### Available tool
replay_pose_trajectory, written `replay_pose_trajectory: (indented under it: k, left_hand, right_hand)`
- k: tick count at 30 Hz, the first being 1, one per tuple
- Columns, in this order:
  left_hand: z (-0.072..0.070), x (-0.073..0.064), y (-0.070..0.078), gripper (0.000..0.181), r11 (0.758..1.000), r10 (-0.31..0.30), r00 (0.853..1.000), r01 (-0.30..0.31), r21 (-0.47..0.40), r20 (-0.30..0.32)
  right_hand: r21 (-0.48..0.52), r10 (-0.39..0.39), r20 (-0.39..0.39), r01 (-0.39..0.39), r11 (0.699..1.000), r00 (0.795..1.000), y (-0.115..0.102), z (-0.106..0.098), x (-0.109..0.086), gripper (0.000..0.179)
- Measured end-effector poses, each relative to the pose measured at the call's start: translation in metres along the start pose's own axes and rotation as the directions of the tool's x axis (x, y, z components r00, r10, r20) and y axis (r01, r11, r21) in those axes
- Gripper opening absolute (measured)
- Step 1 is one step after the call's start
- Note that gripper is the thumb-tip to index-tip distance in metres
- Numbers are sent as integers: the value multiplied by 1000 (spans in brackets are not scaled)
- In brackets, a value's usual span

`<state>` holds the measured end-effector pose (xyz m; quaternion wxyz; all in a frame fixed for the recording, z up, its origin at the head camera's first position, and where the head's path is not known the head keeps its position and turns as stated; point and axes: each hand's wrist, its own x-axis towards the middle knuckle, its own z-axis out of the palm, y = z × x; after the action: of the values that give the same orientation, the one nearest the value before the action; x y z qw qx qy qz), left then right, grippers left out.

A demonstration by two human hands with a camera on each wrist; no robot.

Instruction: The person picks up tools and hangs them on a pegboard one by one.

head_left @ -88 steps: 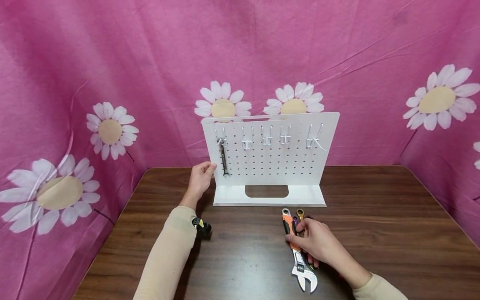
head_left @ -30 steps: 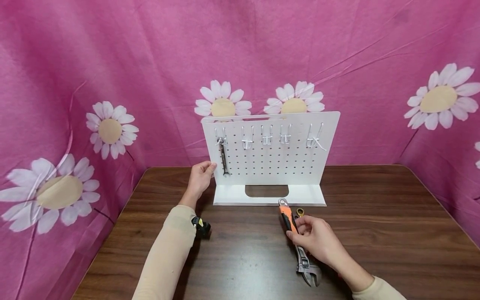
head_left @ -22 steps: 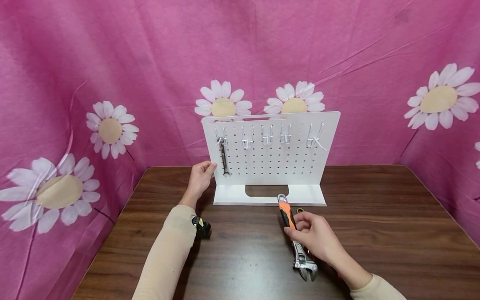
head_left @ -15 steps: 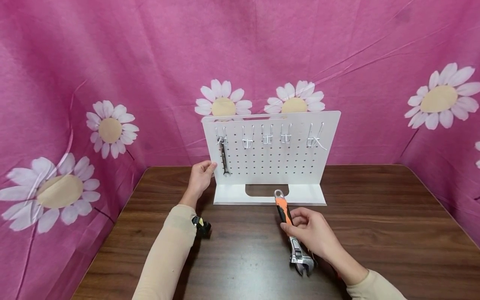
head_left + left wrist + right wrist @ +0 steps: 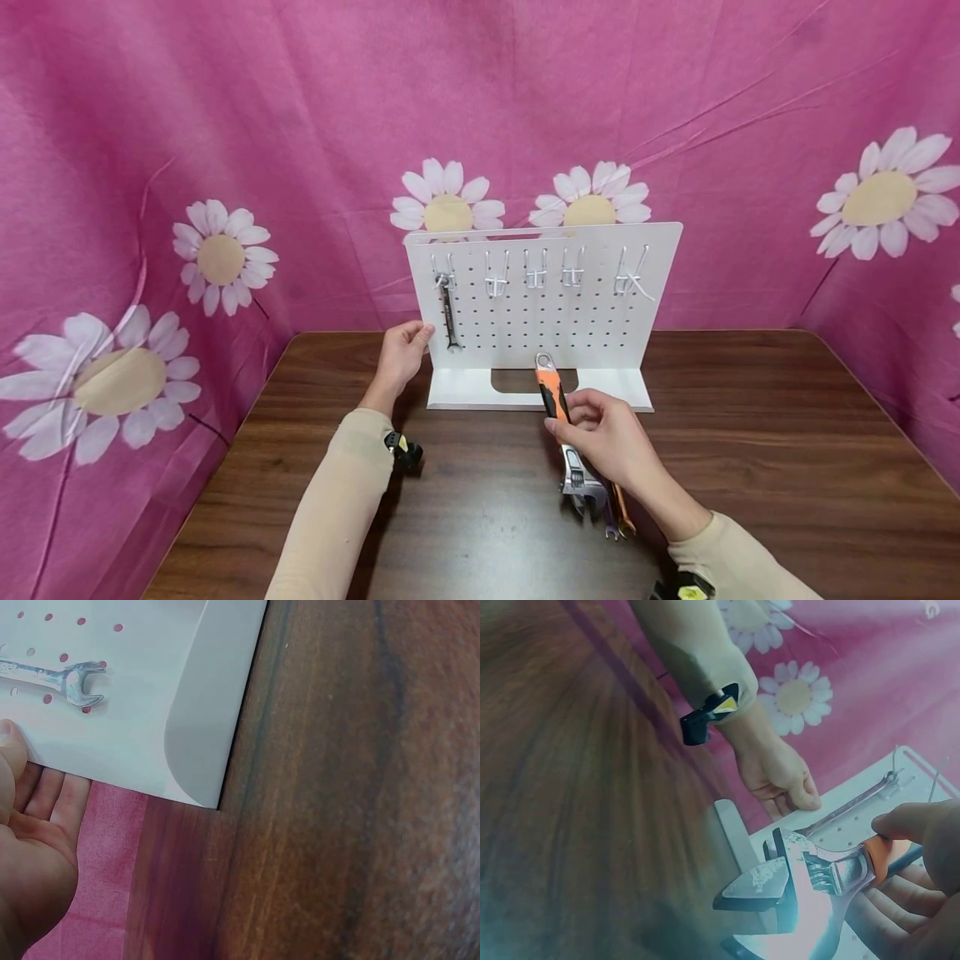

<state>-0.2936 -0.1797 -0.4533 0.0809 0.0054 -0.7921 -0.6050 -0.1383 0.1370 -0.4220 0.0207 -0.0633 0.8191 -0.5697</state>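
Observation:
My left hand (image 5: 401, 358) pinches the left edge of a white pegboard (image 5: 525, 337), thumb in front and fingers behind in the left wrist view. On the leftmost hook hangs a silver combination wrench (image 5: 448, 315), its open end pointing down. My right hand (image 5: 611, 433) grips an adjustable wrench (image 5: 551, 392) by its orange and black handle, which has a hole at its upper end. This wrench is tilted, in front of the board's base, with its metal head (image 5: 799, 892) toward the right wrist camera. The right hand's palm side is hidden in the head view.
Several white double-prong hooks (image 5: 536, 279) line the board's top. A purple wrench (image 5: 612, 523) and a gold wrench (image 5: 624, 512) lie on the wooden table (image 5: 480, 517), partly hidden by the right hand. A pink flowered curtain (image 5: 480, 100) stands behind.
My right hand has taken the adjustable wrench up from the table and carried it forward and left toward the pegboard. The purple and gold wrenches' lower ends show now. The left hand stays put.

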Motion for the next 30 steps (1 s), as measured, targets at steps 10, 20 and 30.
replay_pose_trajectory:
  k: [10,20,30]
  left_hand:
    - [-2,0,0,26,1000,1,1000,-1,2,-2]
    - [-1,-1,2,26,1000,-6,1000,6,24,0]
    - [-1,-1,2,26,999,-16,1000,16,28,2]
  right_hand:
    - [55,-33,-16,34,998,999,-14,9,16,35]
    - [30,-76,-36,77,997,996,-30,16,29,33]
    - [38,-90,-76,93,995,993,-45,22,43,31]
